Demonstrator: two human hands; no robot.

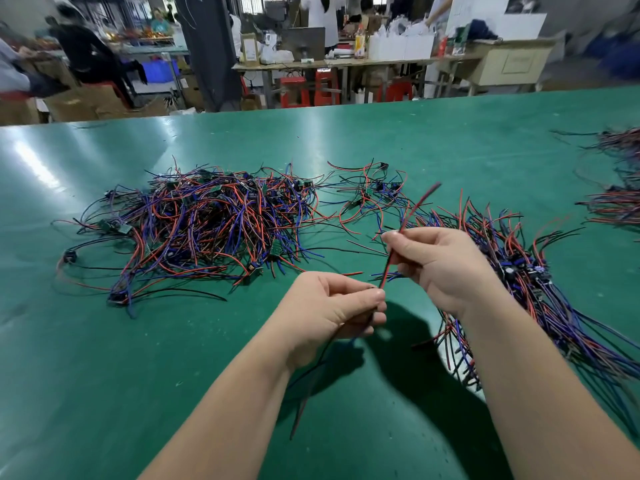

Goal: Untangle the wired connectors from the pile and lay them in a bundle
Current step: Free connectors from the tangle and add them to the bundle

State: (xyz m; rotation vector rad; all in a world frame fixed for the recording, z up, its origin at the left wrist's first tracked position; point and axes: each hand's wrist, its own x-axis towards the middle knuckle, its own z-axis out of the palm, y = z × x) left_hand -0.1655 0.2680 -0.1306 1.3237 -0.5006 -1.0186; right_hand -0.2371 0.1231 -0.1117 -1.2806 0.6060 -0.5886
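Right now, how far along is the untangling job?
Partly done. A sizeable bundle already lies roughly aligned on the right. In hand: the left hand and right hand pinch one wired connector by its leads, stretched between them. Left: the big tangled pile and a smaller loose scatter beside it.

Green table (346,140); red stools (327,90) and cardboard boxes (86,102) beyond.

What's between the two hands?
Head view: a short stretch of red wire, pinched by the left hand below and the right hand above.
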